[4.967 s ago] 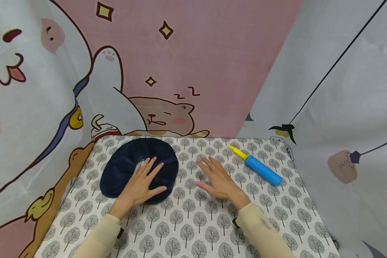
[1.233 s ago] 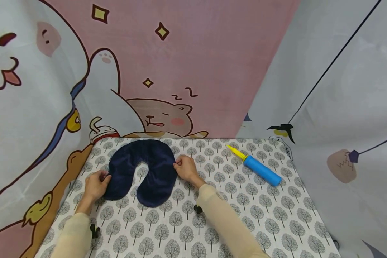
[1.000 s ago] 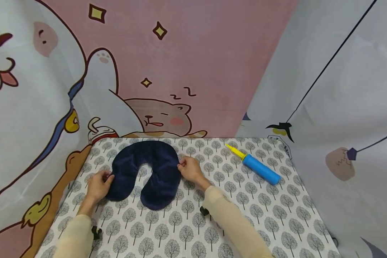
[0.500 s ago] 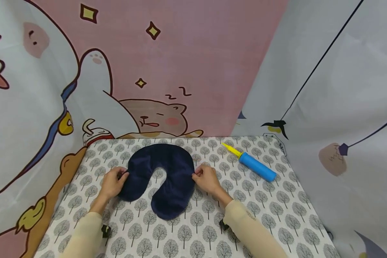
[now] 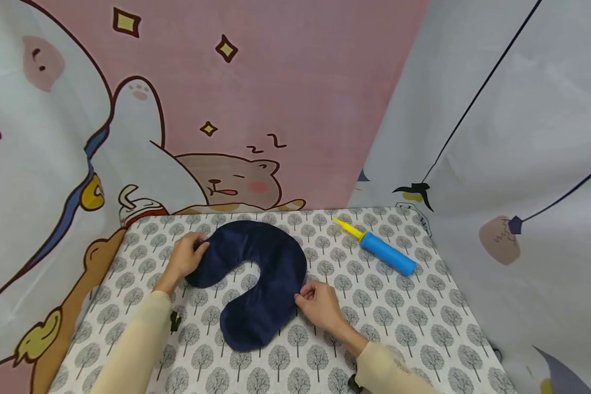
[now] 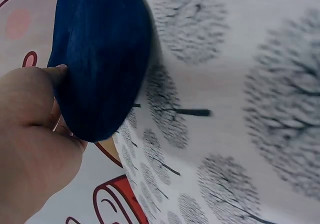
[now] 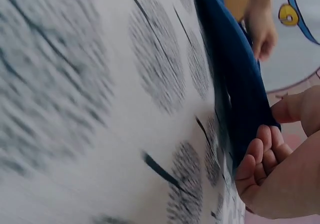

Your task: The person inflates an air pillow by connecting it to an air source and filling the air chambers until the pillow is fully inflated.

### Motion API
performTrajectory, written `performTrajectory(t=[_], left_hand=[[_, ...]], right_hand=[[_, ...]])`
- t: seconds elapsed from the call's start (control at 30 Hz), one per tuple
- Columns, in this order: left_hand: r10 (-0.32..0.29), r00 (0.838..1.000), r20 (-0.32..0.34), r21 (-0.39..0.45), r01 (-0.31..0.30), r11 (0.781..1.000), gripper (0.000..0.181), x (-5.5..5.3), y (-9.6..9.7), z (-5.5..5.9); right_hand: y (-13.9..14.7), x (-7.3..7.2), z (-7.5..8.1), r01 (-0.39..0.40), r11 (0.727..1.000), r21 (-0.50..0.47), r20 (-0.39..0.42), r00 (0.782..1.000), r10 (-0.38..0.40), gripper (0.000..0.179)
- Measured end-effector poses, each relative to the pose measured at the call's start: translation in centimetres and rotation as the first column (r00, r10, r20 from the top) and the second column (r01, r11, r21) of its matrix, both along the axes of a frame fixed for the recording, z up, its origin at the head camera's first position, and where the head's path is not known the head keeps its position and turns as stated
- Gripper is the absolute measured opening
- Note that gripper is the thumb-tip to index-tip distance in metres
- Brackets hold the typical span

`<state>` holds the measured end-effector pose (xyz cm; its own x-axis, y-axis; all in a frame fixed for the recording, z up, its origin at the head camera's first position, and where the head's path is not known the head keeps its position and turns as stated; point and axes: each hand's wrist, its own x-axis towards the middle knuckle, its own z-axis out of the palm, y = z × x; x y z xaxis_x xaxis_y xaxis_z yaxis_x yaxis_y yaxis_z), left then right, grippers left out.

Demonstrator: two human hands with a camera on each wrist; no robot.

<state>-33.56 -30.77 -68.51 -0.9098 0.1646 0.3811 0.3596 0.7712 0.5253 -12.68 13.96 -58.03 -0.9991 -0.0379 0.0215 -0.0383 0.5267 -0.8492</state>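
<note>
A flat, dark navy U-shaped neck pillow [image 5: 280,268] lies on the tree-print cloth, its opening facing the lower left in the head view. My left hand [image 5: 187,255] pinches the outer edge of its left arm; in the left wrist view the thumb [image 6: 59,72] presses on the blue fabric and the other fingers go behind it. On the opposite side, my right hand [image 5: 320,304] pinches the pillow's outer right edge between thumb and curled fingers, as the right wrist view shows. The pillow's edge there looks lifted slightly off the cloth.
A hand pump with a blue barrel [image 5: 388,253] and a yellow nozzle [image 5: 348,228] lies toward the back right of the table [image 5: 399,350]. Printed curtains [image 5: 285,82] rise behind the table and along both sides.
Both hands, spread flat over and beside the pillow earlier, came to grip its edges. The pillow has shifted right and toward me and turned clockwise. The pump stays in place as the view swings.
</note>
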Motion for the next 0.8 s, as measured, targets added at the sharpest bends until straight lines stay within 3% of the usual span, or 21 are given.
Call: performTrajectory(t=[0.13, 0.27, 0.3, 0.33, 0.53, 0.63, 0.8], left_hand=[[-0.012, 0.999, 0.032, -0.013, 0.012, 1.0, 0.019, -1.1, 0.4, -0.2], [-0.021, 0.996, 0.084, -0.013, 0.023, 1.0, 0.031, 0.6, 1.2, 0.9], [-0.025, 0.996, 0.087, -0.011, 0.026, 1.0, 0.036, 1.3, 1.5, 1.3], [-0.034, 0.995, 0.099, -0.008, 0.035, 0.999, 0.04, 2.4, 1.9, 2.4], [-0.057, 0.972, 0.229, -0.025, 0.065, 0.998, 0.052, 9.6, 5.6, 10.7], [-0.076, 0.972, 0.22, -0.032, 0.085, 0.996, 0.051, 11.9, 6.6, 11.5], [-0.133, 0.974, 0.186, -0.036, 0.142, 0.989, 0.05, 15.2, 7.9, 10.8]], right_hand=[[-0.1, 1.0, -0.3, -0.02, 1.0, 0.015, -0.005, 1.0, 0.02, 0.017], [0.7, 1.0, -0.4, -0.045, 0.997, 0.067, -0.029, 0.998, 0.047, 0.017], [1.0, 0.8, -0.3, -0.05, 0.995, 0.083, -0.033, 0.998, 0.053, 0.018], [1.4, 0.7, -0.2, -0.058, 0.994, 0.095, -0.036, 0.997, 0.062, 0.017], [3.3, -0.7, 0.4, -0.073, 0.99, 0.118, -0.063, 0.995, 0.081, 0.011], [4.1, -1.7, 0.3, -0.095, 0.989, 0.115, -0.093, 0.99, 0.106, 0.017], [5.2, -3.4, -0.1, -0.143, 0.976, 0.162, -0.161, 0.972, 0.169, 0.031]])
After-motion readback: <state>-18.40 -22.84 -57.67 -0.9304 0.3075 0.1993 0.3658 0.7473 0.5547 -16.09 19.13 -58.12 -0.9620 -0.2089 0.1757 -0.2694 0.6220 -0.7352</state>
